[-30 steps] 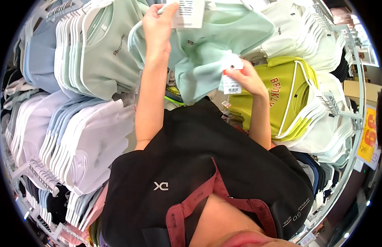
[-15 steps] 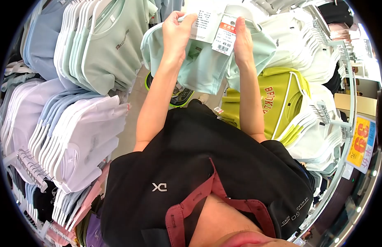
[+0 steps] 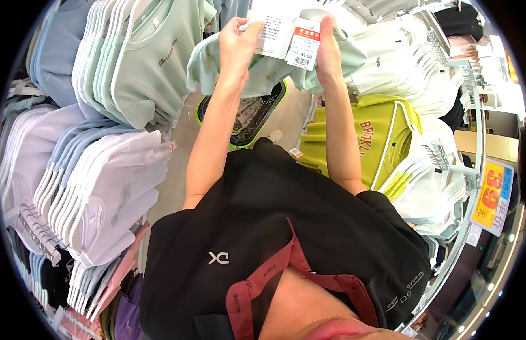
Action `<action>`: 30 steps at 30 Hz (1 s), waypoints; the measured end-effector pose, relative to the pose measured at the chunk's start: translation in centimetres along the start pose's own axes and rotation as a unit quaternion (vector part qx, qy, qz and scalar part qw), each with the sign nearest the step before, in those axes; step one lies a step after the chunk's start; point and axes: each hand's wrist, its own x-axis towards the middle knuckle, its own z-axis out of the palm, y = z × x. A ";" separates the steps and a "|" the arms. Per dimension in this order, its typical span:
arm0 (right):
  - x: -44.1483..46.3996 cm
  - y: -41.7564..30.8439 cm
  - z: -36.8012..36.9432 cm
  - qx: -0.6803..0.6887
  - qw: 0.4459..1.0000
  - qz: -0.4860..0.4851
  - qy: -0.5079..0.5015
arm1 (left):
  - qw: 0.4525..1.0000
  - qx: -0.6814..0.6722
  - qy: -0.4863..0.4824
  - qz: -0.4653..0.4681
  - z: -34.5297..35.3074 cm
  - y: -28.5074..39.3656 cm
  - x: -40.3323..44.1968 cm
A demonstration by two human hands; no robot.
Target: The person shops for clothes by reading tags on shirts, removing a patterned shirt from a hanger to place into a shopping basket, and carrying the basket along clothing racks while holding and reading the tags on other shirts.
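Note:
My left hand (image 3: 236,51) pinches a white printed hang tag (image 3: 271,37) between thumb and fingers. Beside it hangs a price tag (image 3: 302,48) with an orange-red band, a barcode and 49.00. My right hand (image 3: 329,54) has its thumb along that tag's right edge, its fingers mostly hidden behind. A pale mint-green garment (image 3: 262,82) drapes behind both tags and below my hands; its exact kind is unclear.
Racks of hanging shirts stand on both sides: mint-green shirts (image 3: 150,73) and white ones (image 3: 113,192) at left, a yellow-green shirt (image 3: 345,133) at right. A black basket with a green rim (image 3: 280,93) sits on the floor. A price sign (image 3: 492,197) hangs far right.
Both hands have shifted slightly left with the tags. The garment's lower edge has risen, uncovering more of the basket on the floor. The price tag has turned more upright.

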 end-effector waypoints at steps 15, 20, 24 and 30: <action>-0.3 -0.5 -0.1 0.005 0.999 0.044 0.027 | 0.995 0.020 -0.090 -0.039 -0.8 0.4 -0.3; 0.0 -0.3 -0.4 0.014 0.999 0.040 0.004 | 0.991 0.042 -0.115 -0.051 -0.8 0.8 -0.6; 0.2 -0.1 -0.4 0.012 0.999 0.046 -0.003 | 0.992 0.006 -0.122 -0.042 -0.6 0.3 -0.5; -0.1 -0.5 0.1 0.015 0.998 0.055 -0.006 | 0.993 -0.029 -0.096 -0.069 -0.5 0.6 -0.7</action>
